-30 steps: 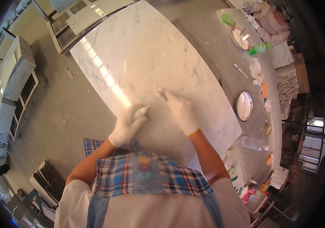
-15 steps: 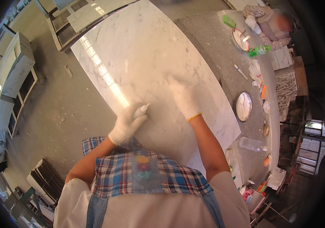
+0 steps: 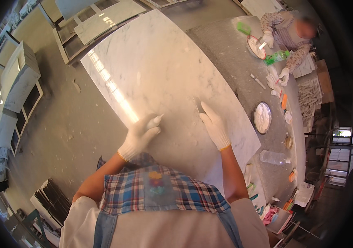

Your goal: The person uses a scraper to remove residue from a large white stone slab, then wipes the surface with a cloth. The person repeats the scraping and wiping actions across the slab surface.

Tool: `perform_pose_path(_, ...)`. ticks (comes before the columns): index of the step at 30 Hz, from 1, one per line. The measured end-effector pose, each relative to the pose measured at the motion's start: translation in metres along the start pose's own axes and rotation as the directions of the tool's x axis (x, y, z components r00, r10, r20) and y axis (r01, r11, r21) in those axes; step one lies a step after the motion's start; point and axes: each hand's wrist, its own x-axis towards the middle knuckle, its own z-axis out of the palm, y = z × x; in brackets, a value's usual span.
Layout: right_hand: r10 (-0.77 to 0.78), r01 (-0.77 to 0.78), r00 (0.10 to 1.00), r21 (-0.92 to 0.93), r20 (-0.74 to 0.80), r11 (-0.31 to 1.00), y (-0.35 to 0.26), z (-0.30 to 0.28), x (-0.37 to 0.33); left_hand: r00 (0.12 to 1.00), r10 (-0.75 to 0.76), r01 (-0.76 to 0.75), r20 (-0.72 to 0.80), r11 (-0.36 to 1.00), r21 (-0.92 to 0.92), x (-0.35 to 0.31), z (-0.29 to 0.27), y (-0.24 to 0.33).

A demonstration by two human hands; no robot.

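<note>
In front of me is a large white marble slab (image 3: pixel 164 62) with grey veins and a glossy top. My left hand (image 3: pixel 139 138), in a white knit glove, is over its near left edge, wrapped round a small white squeeze bottle (image 3: pixel 155 121) whose nozzle points up and right. Above the slab's right-middle part is my gloved right hand (image 3: pixel 213 124). Thumb and forefinger pinch a thin blade-like tool (image 3: pixel 196 105), its tip close to the surface; blur hides its exact kind. Several small pale spots dot the stone.
On the grey bench (image 3: pixel 242 74) to the right are a bowl of white paste (image 3: pixel 263 118), a clear plastic bottle (image 3: pixel 273 157), a green bottle (image 3: pixel 276 57) and gloves. A co-worker (image 3: pixel 286 33) sits at the far right. Stacked slabs (image 3: pixel 19 78) stand on the left.
My right hand has drawn back toward me and to the right, exposing the thin tool. My left hand keeps its place with the squeeze bottle. The co-worker's hands have shifted toward the bowl and gloves.
</note>
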Motion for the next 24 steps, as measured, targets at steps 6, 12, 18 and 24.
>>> perform_pose_path(6,0.086,-0.086,0.996,-0.027,0.027,0.996,-0.001,-0.011,-0.031,0.992,-0.125,0.124,-0.010,0.992,-0.031,-0.007,-0.007,0.018)
perform_pose_path(12,0.159,-0.162,0.986,0.058,0.056,0.985,-0.022,0.013,-0.047,0.967,-0.129,0.154,0.219,0.983,-0.102,-0.018,0.002,0.036)
perform_pose_path(18,-0.011,-0.034,0.988,0.287,0.156,0.957,-0.050,0.049,-0.075,0.941,-0.136,0.172,0.311,0.981,-0.091,-0.027,0.008,0.045)
perform_pose_path(24,-0.064,0.024,0.973,0.179,0.220,0.984,-0.051,0.064,-0.099,0.986,-0.128,0.149,0.109,0.968,-0.202,-0.032,-0.010,0.023)
